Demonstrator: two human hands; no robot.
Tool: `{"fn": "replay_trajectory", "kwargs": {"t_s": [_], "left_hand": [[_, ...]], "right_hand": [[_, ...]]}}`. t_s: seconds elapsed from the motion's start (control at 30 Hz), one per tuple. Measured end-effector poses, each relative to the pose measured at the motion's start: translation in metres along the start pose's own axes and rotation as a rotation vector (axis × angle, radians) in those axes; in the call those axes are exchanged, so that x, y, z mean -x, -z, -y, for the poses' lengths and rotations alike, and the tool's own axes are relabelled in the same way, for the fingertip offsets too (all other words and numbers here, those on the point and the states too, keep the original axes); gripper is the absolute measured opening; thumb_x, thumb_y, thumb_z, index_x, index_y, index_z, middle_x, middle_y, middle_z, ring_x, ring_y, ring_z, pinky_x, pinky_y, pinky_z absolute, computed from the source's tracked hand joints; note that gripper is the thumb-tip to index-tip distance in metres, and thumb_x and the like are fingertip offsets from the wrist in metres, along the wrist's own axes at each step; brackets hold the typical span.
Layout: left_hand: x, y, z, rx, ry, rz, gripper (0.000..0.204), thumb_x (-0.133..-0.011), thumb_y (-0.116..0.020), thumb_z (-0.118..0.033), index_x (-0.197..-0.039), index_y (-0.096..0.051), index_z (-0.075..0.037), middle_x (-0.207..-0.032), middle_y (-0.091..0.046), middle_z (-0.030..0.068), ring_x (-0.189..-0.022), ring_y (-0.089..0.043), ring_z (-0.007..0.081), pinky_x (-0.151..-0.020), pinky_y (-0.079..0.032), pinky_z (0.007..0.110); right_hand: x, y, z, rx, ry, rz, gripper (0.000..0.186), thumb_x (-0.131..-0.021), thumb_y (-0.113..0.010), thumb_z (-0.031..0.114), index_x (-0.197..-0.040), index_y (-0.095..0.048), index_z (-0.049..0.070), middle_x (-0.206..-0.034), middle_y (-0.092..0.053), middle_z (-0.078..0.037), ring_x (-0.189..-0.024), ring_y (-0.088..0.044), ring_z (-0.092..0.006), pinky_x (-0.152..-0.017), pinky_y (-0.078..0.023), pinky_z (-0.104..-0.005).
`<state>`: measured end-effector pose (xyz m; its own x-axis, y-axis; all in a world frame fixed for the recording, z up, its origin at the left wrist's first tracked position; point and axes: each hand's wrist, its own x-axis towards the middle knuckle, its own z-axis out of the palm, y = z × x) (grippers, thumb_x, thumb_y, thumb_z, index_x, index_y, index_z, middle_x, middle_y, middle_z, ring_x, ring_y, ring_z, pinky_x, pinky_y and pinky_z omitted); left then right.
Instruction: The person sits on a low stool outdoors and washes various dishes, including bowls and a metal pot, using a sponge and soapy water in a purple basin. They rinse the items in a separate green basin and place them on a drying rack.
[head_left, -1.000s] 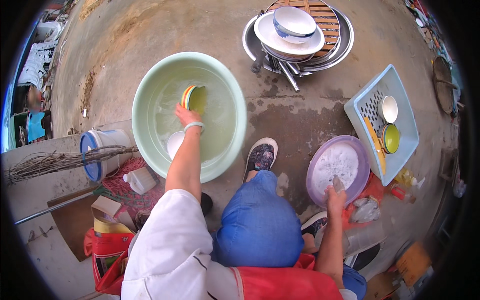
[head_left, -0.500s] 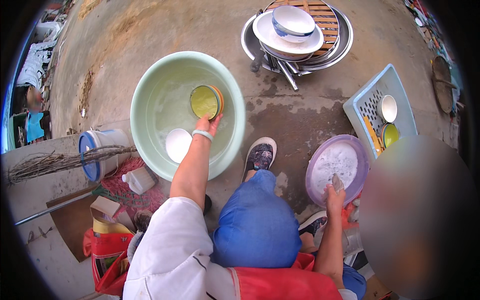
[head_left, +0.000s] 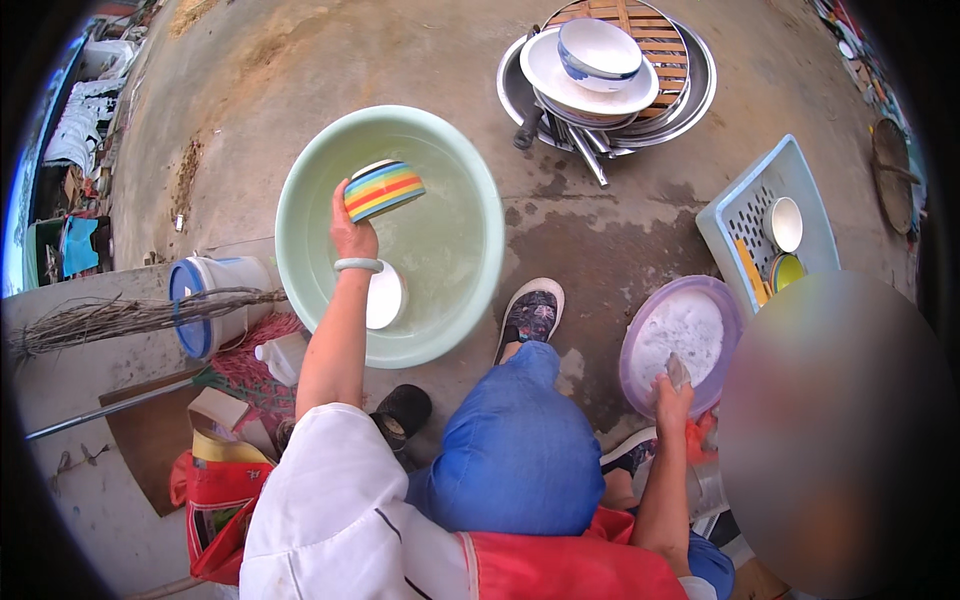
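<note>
Here, a rainbow-striped bowl [head_left: 384, 188] is held by its rim in the closed left hand [head_left: 350, 232] above the far-left edge of the green basin [head_left: 470, 190], and, probably wet, slippery and breakable, it is best gripped at the rim, while the right hand [head_left: 674, 400] is closed on the soapy purple lid [head_left: 640, 352]
</note>
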<state>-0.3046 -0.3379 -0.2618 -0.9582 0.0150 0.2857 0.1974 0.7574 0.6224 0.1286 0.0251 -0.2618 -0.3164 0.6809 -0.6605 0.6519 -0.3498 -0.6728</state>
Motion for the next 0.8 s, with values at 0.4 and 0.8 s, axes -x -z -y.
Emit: {"fn": "replay_trajectory", "kwargs": {"t_s": [0.4,0.8], "left_hand": [[0.023,-0.058,0.061,0.769,1.066,0.272,0.043,-0.089,-0.041,-0.005,-0.131,-0.039,0.002,-0.119,-0.055,0.0242,-0.097,-0.063,0.04,-0.072,-0.062,0.043],[0.012,-0.046,0.038,0.327,1.055,0.381,0.046,-0.092,-0.056,-0.03,-0.125,-0.048,0.001,-0.107,-0.059,0.0181,-0.075,-0.063,0.0268,-0.057,-0.055,0.034]], "right_hand": [[-0.031,0.025,-0.014,0.291,0.267,-0.189,0.043,-0.087,-0.053,0.014,-0.128,-0.052,0.001,-0.121,-0.059,-0.022,-0.115,-0.056,-0.0331,-0.1,-0.041,-0.0372],[-0.024,0.021,0.024,0.273,0.067,-0.068,0.046,-0.086,-0.055,0.012,-0.132,-0.051,0.009,-0.123,-0.058,-0.02,-0.112,-0.058,-0.0328,-0.095,-0.045,-0.0351]]}}
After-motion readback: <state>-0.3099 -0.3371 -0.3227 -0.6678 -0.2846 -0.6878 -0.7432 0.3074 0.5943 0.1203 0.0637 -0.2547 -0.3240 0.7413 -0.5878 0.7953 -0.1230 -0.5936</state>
